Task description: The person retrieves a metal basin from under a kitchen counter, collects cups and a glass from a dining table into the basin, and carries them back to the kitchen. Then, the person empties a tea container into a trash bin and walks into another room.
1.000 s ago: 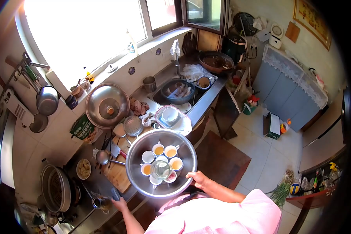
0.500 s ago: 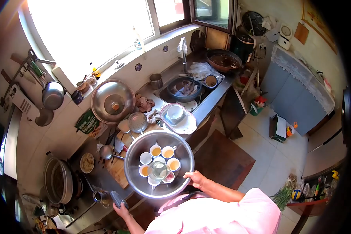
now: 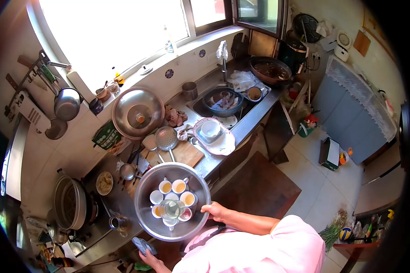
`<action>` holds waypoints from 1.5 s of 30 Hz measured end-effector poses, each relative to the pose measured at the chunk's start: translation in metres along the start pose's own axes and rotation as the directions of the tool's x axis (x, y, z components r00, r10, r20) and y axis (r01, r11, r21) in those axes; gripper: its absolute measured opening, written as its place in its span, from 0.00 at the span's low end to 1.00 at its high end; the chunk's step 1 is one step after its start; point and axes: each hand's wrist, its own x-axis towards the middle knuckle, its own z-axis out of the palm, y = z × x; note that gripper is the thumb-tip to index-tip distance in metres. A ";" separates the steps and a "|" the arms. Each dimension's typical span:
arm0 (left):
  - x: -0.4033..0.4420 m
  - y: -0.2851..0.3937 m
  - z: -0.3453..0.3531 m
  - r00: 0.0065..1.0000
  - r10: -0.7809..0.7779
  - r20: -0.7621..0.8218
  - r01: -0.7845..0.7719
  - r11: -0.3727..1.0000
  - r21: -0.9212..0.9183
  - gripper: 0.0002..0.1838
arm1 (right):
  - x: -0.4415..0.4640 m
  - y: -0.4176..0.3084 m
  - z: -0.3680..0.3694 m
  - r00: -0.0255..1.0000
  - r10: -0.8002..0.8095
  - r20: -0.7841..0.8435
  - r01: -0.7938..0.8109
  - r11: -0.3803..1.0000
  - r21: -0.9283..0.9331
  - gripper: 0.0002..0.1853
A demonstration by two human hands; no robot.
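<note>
My right hand (image 3: 214,212) grips the right rim of a large stainless steel basin (image 3: 146,218), held in front of my body. Several white cups (image 3: 188,198) stand inside it, some with yellowish liquid and one with something reddish. A clear glass vessel (image 3: 171,209) sits among them, seemingly on top of or between the cups. Below the basin's lower left edge, my left hand (image 3: 153,262) is closed round a bunched blue-grey cloth (image 3: 144,246). The cloth hangs apart from the basin.
The counter holds a cutting board (image 3: 187,154), a perforated skimmer (image 3: 166,138), a large metal lid (image 3: 123,113) and a plate with bowls (image 3: 223,143). A sink (image 3: 198,109) with a basin lies behind. A steamer pot (image 3: 70,204) and a bowl of food (image 3: 105,183) stand left.
The basin with the cups has moved left and slightly down in view, with my right hand on its rim. My left hand and the cloth have come nearer to it. The view has shifted slightly.
</note>
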 end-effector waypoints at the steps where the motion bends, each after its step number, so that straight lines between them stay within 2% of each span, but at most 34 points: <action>1: -0.004 0.002 -0.002 1.000 0.004 -0.025 -0.004 1.000 0.005 0.25 | 0.002 0.000 0.006 1.000 0.020 0.015 -0.020 1.000 0.005 0.11; 3: -0.004 0.002 -0.008 0.999 0.012 -0.052 -0.012 1.000 0.012 0.24 | 0.002 0.001 0.019 0.999 0.029 0.022 -0.029 1.000 -0.009 0.12; 6: 0.003 -0.008 -0.028 0.999 0.035 -0.002 -0.035 0.999 -0.006 0.25 | 0.008 0.005 0.034 0.996 0.074 0.045 -0.073 0.997 -0.020 0.10; 15: -0.003 0.009 -0.038 0.994 0.003 -0.107 0.004 0.998 0.069 0.26 | 0.042 0.029 0.057 0.988 0.109 0.109 -0.101 0.992 -0.072 0.12; 17: -0.004 0.015 -0.037 0.998 0.034 -0.044 -0.030 0.997 0.071 0.26 | 0.046 0.031 0.060 0.988 0.107 0.114 -0.097 0.991 -0.091 0.13; 21: -0.002 0.021 -0.029 0.996 0.011 -0.085 -0.008 0.999 0.036 0.26 | 0.053 0.037 0.067 0.990 0.096 0.103 -0.086 0.991 -0.103 0.14; 23: 0.009 0.013 -0.036 1.000 0.029 0.002 -0.029 0.998 0.055 0.28 | 0.065 0.048 0.066 0.988 0.082 0.132 -0.076 0.996 -0.052 0.15; 29: 0.021 0.011 -0.028 0.999 0.026 -0.023 -0.025 0.999 0.048 0.25 | 0.066 0.045 0.076 0.996 0.070 0.060 -0.065 0.995 -0.078 0.14; 36: 0.043 0.001 -0.026 0.997 0.052 0.049 -0.054 0.998 0.043 0.25 | 0.078 0.048 0.088 0.998 0.054 0.042 -0.053 0.998 -0.032 0.13; 41: 0.028 0.035 -0.005 0.998 0.030 0.055 -0.036 0.992 0.122 0.26 | 0.093 0.053 0.087 0.997 0.054 0.052 -0.053 0.998 -0.023 0.13; 45: 0.039 0.035 -0.010 0.996 0.037 0.084 -0.048 0.992 0.121 0.27 | 0.106 0.059 0.091 0.999 0.042 0.028 -0.041 0.999 -0.024 0.13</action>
